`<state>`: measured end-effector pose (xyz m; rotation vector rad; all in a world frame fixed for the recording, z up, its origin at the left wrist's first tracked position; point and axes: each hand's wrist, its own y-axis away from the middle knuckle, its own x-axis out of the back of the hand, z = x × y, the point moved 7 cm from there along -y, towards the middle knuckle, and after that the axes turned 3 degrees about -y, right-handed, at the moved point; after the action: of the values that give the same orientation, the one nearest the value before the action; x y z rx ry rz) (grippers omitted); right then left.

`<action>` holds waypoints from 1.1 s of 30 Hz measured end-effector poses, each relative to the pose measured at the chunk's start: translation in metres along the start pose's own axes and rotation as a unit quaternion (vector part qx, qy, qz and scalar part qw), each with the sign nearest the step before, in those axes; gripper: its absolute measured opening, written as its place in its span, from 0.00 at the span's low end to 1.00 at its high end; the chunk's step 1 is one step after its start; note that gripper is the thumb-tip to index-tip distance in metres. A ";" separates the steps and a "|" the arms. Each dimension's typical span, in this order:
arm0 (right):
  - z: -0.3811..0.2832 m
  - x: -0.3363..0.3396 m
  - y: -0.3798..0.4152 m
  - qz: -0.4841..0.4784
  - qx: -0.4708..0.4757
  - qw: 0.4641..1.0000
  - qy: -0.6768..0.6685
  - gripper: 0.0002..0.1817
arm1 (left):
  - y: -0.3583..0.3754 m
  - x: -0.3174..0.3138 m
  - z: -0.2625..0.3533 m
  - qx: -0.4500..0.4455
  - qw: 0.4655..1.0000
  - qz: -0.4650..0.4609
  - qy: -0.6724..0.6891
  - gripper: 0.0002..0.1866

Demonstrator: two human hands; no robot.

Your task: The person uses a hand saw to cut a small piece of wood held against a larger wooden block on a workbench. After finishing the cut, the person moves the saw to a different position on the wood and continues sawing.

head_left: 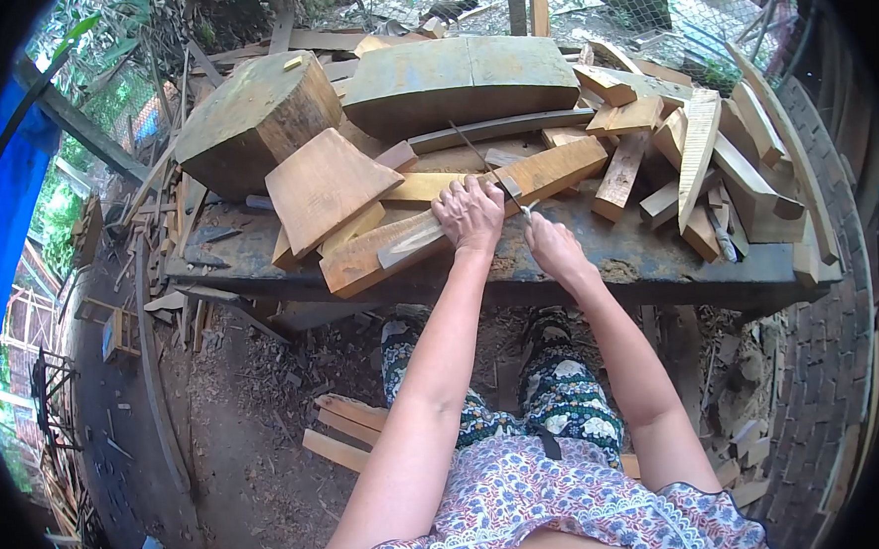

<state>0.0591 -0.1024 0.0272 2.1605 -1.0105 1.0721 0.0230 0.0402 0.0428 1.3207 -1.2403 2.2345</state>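
Observation:
A long wooden beam (563,166) lies slantwise across the workbench, its near end at the left. Along its top runs a narrow greyish wood strip (410,244). My left hand (470,213) is closed over the strip and beam, fingers curled down on the far side. In my right hand (557,246) is the handle of a hand saw (468,144), closed in the fist. The saw's thin dark blade crosses the strip just right of my left hand, and its tip points up and away to the left.
On the dark workbench (518,260), two big wood blocks (252,115) (459,80) stand behind a tilted trapezoid board (330,186). Many offcuts (618,178) are piled at the right. Several wood pieces (348,423) lie on the littered ground near my legs.

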 end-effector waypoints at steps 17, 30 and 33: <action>-0.004 0.000 -0.016 0.014 0.028 0.999 0.002 0.16 | -0.001 0.003 0.001 -0.005 1.000 0.028 0.009 0.17; 0.002 -0.003 0.007 0.013 0.009 1.000 -0.008 0.14 | 0.000 0.002 0.001 -0.009 0.999 0.035 0.011 0.17; 0.003 -0.003 0.003 0.018 0.021 1.000 -0.005 0.13 | -0.001 0.004 0.000 -0.003 0.999 0.035 0.005 0.16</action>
<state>0.0571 -0.1051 0.0236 2.1915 -1.0440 1.1085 0.0218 0.0402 0.0468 1.2823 -1.3085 2.2796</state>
